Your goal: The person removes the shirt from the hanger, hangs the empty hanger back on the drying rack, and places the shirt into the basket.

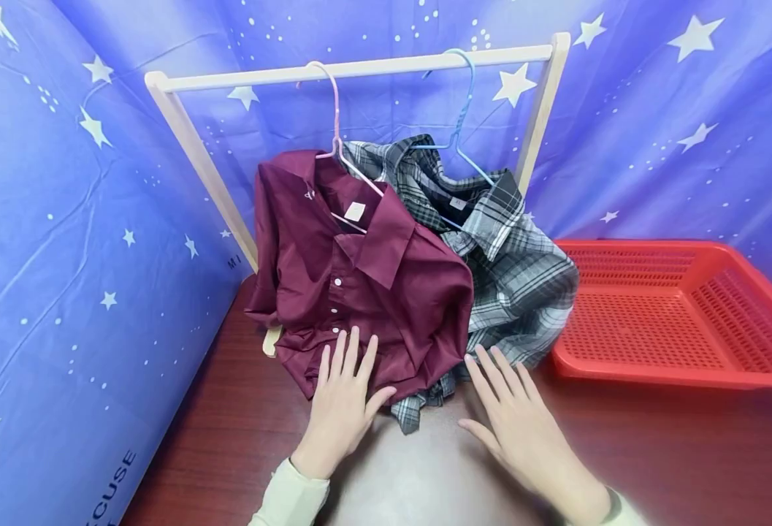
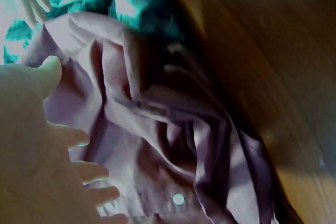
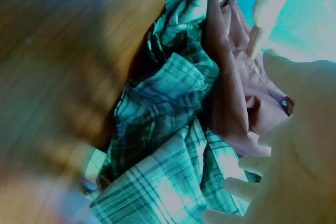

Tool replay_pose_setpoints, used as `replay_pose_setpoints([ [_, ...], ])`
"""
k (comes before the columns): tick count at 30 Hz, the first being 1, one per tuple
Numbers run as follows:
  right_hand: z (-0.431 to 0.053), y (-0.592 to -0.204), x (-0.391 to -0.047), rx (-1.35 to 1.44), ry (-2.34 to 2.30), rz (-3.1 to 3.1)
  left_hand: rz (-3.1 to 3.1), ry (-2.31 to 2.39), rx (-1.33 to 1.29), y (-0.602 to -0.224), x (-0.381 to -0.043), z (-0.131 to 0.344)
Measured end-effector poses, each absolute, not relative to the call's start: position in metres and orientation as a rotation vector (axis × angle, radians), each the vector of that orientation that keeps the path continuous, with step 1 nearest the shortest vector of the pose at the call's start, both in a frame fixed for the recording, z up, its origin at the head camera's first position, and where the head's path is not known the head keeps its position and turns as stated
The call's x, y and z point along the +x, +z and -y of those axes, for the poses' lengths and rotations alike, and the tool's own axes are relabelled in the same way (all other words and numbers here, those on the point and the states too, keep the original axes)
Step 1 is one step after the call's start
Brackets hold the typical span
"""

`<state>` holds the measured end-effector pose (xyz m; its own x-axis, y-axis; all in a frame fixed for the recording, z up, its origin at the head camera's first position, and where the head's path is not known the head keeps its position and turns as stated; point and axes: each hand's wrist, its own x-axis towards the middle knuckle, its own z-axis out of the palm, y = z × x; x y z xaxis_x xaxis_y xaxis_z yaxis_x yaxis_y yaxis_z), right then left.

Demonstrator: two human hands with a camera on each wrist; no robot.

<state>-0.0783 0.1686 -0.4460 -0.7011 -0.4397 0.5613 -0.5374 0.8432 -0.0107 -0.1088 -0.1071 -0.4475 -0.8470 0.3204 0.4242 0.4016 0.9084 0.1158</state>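
A maroon button-up shirt (image 1: 307, 256) hangs on a pink hanger (image 1: 337, 117), its lower part bunched on the table. Behind it and to the right, a grey plaid shirt (image 1: 524, 270) hangs on a blue hanger (image 1: 462, 109). My left hand (image 1: 345, 398) lies over the lower front of the maroon shirt, fingers straight and spread, palm down. My right hand (image 1: 510, 413) is beside the maroon shirt's right edge, its straight fingertips overlapping the plaid shirt's hem in the head view. Neither hand grips anything. In the right wrist view, folds of the plaid shirt (image 3: 157, 150) lie just past the fingers.
Both hangers hook over a white rail (image 1: 247, 79) on a wooden rack whose right post (image 1: 543, 109) stands behind the plaid shirt. A red plastic basket (image 1: 662, 376) sits at the right. A blue star-printed curtain (image 1: 155, 183) encloses the reddish-brown table (image 1: 221, 438).
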Motion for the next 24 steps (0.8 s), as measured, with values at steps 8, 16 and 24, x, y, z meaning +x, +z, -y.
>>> replay_pose_setpoints([
  [8,-0.165,-0.430,-0.083,0.728,0.275,2.466,2.600,-0.369,-0.535,-0.439,-0.118,0.124],
  [16,-0.164,-0.413,-0.089,0.711,0.343,2.484,2.476,-0.493,-0.526,-0.431,-0.124,0.134],
  [24,-0.162,-0.397,-0.093,0.742,0.391,2.445,2.432,-0.561,-0.430,-0.424,-0.134,0.144],
])
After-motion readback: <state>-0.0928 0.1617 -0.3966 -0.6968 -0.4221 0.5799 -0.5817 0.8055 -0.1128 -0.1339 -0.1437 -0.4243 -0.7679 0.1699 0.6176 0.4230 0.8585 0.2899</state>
